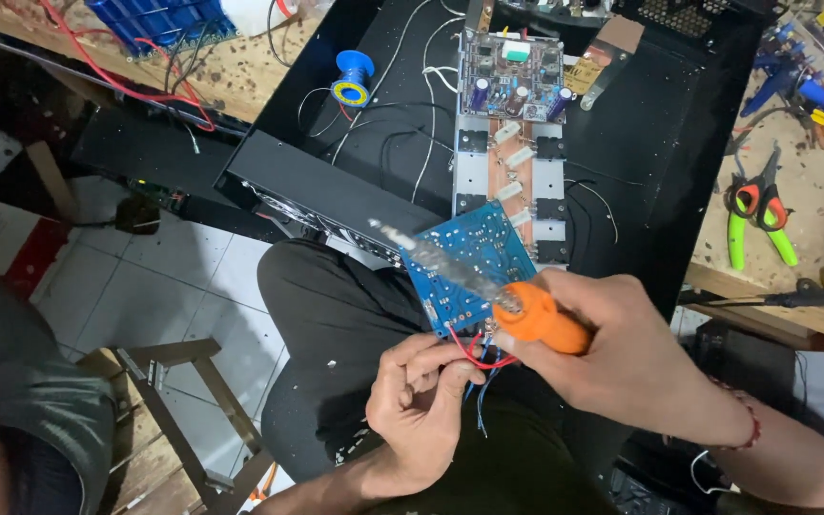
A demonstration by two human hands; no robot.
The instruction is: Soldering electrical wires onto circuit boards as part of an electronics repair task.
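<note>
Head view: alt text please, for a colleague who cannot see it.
A right hand holds an orange-handled soldering iron over a blue circuit board, while the left hand pinches red and blue wires at the board's edge, above a black metal case.

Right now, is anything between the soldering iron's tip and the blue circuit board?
Nothing visible. The right hand holds the orange-handled soldering iron slanting across the blue circuit board; the left hand pinches the red wire below the board's edge, off to the side.
</note>
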